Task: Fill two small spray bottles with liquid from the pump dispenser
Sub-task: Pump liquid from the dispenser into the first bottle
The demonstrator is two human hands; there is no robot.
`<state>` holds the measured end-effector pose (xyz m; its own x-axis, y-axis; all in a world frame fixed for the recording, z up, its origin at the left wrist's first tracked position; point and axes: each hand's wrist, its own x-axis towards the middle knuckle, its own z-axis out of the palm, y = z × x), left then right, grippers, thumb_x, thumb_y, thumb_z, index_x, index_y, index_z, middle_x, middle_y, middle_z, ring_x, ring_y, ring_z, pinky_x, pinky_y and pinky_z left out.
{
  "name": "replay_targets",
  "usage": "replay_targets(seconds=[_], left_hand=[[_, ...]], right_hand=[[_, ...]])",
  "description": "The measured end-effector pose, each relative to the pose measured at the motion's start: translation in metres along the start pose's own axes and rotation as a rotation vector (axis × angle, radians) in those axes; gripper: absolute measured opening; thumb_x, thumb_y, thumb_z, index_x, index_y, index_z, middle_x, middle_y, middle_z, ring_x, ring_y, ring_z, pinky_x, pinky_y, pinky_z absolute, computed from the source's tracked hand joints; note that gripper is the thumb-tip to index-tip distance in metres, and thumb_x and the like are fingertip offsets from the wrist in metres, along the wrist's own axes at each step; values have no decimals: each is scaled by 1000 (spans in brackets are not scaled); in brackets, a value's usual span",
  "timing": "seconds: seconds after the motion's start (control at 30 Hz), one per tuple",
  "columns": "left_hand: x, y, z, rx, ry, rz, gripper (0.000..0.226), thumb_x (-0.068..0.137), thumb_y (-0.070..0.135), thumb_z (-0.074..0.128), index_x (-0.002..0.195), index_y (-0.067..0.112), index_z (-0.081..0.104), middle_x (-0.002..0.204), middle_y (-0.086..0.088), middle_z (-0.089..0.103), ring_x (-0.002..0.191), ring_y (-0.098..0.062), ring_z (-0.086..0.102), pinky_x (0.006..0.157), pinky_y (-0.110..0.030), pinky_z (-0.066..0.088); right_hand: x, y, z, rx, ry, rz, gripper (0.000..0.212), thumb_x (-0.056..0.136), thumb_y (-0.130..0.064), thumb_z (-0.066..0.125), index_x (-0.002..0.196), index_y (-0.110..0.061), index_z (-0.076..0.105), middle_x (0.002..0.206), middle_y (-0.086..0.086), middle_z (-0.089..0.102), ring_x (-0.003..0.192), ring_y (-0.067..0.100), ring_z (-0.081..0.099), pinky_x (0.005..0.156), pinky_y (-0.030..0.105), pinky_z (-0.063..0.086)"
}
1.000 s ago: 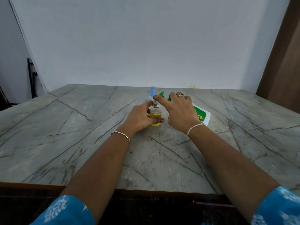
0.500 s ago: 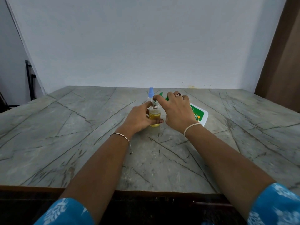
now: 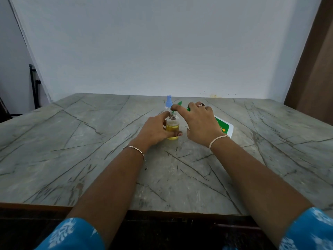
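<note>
Left hand [image 3: 156, 131]: wrapped round the uncapped small bottle [image 3: 172, 128], upright on the table [image 3: 90, 150] (part full, yellow).
Right hand [image 3: 200, 120]: curled over the tilted pump dispenser [image 3: 224, 127], green spout at the bottle's mouth.
Behind: blue-capped spray bottle [image 3: 169, 102], partly hidden by fingers.
Far left: dark stand [image 3: 33, 83].

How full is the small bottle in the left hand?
Partly full: yellow liquid fills roughly the lower half of the small bottle; its upper part looks clear.

Saw a grey veined marble-look table [image 3: 90, 150] across the lower half, plain white wall [image 3: 162, 51] up top, brown panel [image 3: 315, 78] far right, black stand [image 3: 33, 83] mid-left.
</note>
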<state>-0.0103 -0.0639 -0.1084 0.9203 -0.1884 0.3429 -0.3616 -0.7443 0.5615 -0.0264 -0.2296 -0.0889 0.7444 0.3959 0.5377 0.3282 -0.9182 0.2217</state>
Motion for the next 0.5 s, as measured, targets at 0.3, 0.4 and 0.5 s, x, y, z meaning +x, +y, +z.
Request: replay_targets(seconds=[0.3,0.4,0.5], left_hand=[[0,-2,0,-13,0,24,73,67,53,78,129,26,50,121,-2,65,103,-19,63,94,-33,50],[-1,-2,-1,-19,7,27,73,66,53,78,128,25,51,120,-3,65,102,-20,63,93,-34,50],[-2,0,-1,-5,6,36,74,67,52,78,129,23,50,121,-3,64,104,-20,62,94,-33,49]], right_hand=[[3,-8,2,-20,30,28,75,78,-26,71,138,-33,27,121,13,53,115,34,50,96,48,42],[2,-5,3,-30,38,19,79,78,-24,70,140,-35,23,118,12,53,114,34,50,94,47,43],[-2,-2,2,-26,33,12,81,80,-22,68,143,-38,19,118,12,53,114,33,50,94,46,42]])
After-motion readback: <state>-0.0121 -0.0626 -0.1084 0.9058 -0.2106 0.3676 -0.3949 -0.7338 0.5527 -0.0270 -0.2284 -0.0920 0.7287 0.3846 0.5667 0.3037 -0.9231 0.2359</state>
